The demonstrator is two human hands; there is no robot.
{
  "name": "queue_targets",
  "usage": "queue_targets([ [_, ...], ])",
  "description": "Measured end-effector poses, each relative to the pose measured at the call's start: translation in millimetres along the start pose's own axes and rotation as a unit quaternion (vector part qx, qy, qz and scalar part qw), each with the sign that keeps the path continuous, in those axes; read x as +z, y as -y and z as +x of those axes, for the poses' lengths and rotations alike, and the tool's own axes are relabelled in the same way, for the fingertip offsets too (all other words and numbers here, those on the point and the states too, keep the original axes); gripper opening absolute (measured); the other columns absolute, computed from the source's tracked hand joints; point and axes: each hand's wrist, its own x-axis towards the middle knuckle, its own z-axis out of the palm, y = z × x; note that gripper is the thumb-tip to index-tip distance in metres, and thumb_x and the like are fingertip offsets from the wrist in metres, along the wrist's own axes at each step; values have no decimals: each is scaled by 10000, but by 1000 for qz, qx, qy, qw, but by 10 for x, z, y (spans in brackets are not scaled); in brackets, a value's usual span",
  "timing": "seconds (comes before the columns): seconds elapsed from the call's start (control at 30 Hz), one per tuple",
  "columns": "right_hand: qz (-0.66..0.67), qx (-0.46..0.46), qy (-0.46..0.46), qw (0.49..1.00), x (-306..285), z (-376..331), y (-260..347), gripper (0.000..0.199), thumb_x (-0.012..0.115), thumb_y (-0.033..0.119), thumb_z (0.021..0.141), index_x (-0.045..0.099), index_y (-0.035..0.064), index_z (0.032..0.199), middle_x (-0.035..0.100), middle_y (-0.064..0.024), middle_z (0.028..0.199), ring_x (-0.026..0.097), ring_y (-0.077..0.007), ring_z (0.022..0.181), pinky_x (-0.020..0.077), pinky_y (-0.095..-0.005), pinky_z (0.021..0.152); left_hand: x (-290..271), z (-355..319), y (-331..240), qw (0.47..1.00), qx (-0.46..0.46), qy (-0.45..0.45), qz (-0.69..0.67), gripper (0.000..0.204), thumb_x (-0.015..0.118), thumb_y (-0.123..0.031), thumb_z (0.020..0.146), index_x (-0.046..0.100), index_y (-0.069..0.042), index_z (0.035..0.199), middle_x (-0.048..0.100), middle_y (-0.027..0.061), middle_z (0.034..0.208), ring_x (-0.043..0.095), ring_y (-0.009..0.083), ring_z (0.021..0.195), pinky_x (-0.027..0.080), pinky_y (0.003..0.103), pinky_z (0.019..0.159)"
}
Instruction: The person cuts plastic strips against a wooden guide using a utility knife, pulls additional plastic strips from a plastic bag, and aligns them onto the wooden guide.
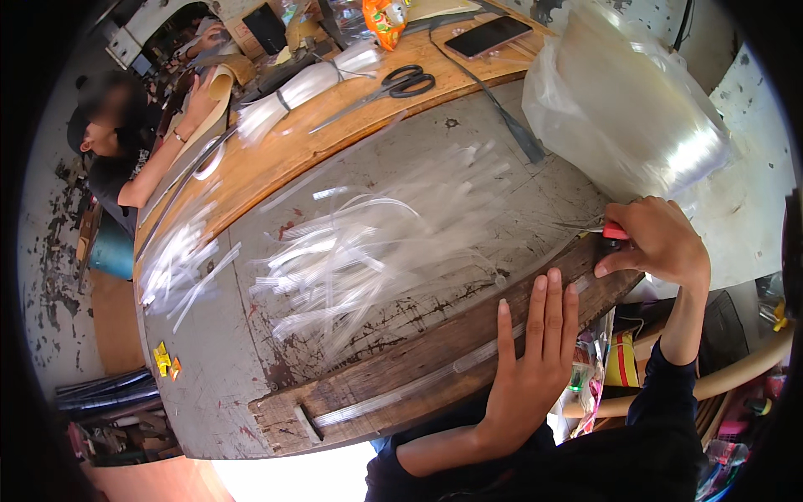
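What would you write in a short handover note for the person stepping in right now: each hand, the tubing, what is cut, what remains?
Left hand: flat, pressing a clear tube against the wooden strip at the table's near edge.
Right hand: closed on a red-handled cutter at the tube's right end.
Done: many cut clear tube pieces lie on the grey table.
Left: the bagged tubing coil looks mostly unused.
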Motion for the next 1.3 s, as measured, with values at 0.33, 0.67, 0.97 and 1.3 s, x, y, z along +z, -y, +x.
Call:
queue_targets([
  [0.33, 90, 45, 11, 995, -44, -11, 69, 409, 761, 298, 580, 513, 21, 752, 543, -116, 620, 583, -299, 665, 405, -359, 584, -157, -265, 249, 998, -6, 25, -53, 580, 535, -322, 774, 426, -65, 1282, 416, 126, 1329, 378, 208, 1250, 292, 396, 1021],
  [0.67, 171, 114, -117, 972, 303, -625, 584, 361, 564, 207, 851, 372, 13, 1086, 588, -218, 763, 583, -391, 630, 450, -447, 558, -52, -267, 263, 998, -27, -61, -13, 330, 490, -209, 849, 537, -129, 1166, 530, 39, 1234, 485, 125, 1154, 365, 304, 955],
  [0.97, 202, 80, 29, 976, 479, -871, 779, 318, 533, 223, 861, 356, -13, 979, 563, -208, 587, 565, -409, 531, 435, -469, 458, -44, -235, 238, 998, -16, -61, -27, 316, 493, -229, 846, 560, -172, 1150, 536, 57, 1225, 494, 138, 1144, 361, 305, 951],
  [1.3, 192, 83, 43, 977, 416, -834, 855, 309, 529, 214, 861, 362, -24, 965, 573, -233, 646, 570, -412, 541, 449, -457, 455, -43, -224, 272, 997, -16, -59, -50, 311, 467, -209, 851, 571, -180, 1143, 553, 65, 1201, 516, 142, 1117, 369, 304, 941],
])
